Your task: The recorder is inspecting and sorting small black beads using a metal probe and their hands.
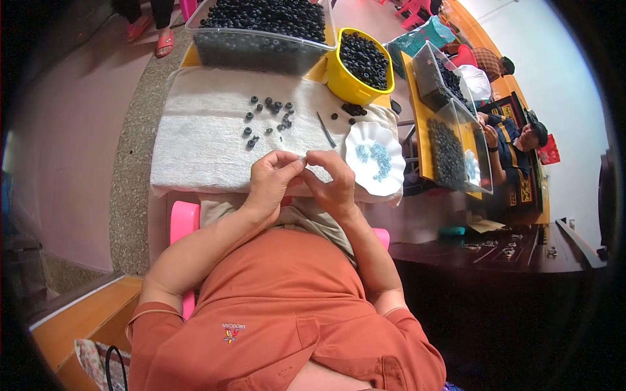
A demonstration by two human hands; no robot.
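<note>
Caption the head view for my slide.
Left hand and right hand meet at a tiny piece over a white cloth, beside a scalloped dish of blue bits.

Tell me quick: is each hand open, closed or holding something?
Left hand: closed, pinching a tiny piece too small to identify.
Right hand: closed at the same spot; whether it grips too cannot be told.

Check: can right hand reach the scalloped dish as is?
Likely yes: the right hand sits close beside the scalloped dish, nothing visible between them, though it's occupied, pinching a small piece together with the left hand.
</note>
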